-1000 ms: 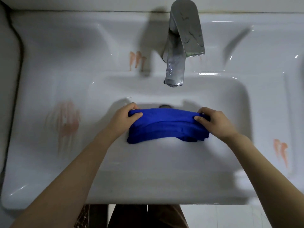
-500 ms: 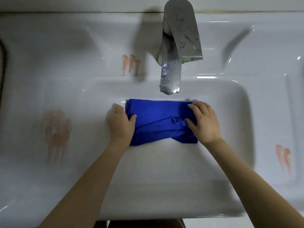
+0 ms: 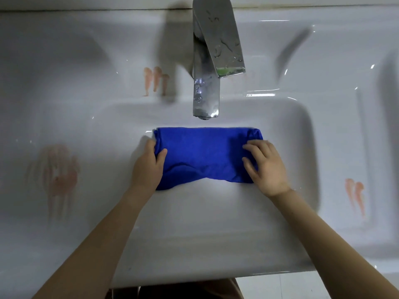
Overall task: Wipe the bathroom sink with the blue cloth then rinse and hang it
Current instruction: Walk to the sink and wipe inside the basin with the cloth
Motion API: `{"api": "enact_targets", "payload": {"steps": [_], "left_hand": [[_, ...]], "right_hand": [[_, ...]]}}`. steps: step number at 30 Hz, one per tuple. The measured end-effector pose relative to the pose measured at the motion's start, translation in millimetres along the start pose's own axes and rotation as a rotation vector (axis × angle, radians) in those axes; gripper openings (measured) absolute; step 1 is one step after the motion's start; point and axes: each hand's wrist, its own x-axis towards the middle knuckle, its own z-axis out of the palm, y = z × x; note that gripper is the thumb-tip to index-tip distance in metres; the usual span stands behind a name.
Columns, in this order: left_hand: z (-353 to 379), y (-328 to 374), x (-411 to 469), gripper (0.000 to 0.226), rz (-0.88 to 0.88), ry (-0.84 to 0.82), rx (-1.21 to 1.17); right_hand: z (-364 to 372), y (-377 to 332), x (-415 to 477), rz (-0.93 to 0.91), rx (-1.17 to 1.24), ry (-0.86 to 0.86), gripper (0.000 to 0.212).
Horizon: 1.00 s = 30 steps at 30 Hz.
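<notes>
A folded blue cloth [image 3: 205,156] lies in the white sink basin [image 3: 302,134], its far edge just below the faucet spout. My left hand [image 3: 148,165] grips the cloth's left end, thumb on top and fingers round the edge. On the cloth's right end, my right hand [image 3: 267,167] presses down with fingers spread and nearly straight. No water runs from the spout.
The chrome faucet [image 3: 206,91] overhangs the back of the basin, its lever [image 3: 222,39] tilted right. Orange-pink smears mark the rim at the left [image 3: 58,175], behind the basin [image 3: 155,80] and at the right [image 3: 355,195]. The sink's front edge is near my body.
Both hands have slid the cloth away from me toward the back of the basin, under the spout. My right hand went from pinching the cloth to lying flatter on it.
</notes>
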Motion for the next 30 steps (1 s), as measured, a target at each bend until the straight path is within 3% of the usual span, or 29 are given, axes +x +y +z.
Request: {"api": "enact_targets", "payload": {"steps": [3,6,10,15,24,30], "left_hand": [[1.2,0.2,1.6,0.013,0.02,-0.007,-0.007],[-0.7,2.5,1.5,0.014,-0.019,-0.011,-0.063],[-2.2,23.8,-4.0,0.02,-0.029,-0.007,-0.25],[26.8,86.8,-14.8,0.008,0.137,-0.085,-0.383],[124.8,111.3,-3.3,0.025,0.258,-0.244,-0.132],[126.3,119.7,-9.1,0.02,0.252,-0.198,-0.238]], "right_hand": [[15.5,4.3,6.8,0.062,-0.29,-0.131,0.06],[23.7,9.7,6.2,0.085,-0.379,-0.21,0.064],[14.0,10.0,2.3,0.125,-0.418,-0.204,0.067],[9.1,15.4,-2.5,0.139,-0.424,-0.209,0.073],[13.7,21.5,-3.5,0.072,-0.422,-0.116,0.072],[11.4,20.7,-3.2,0.074,-0.419,-0.146,0.073]]}}
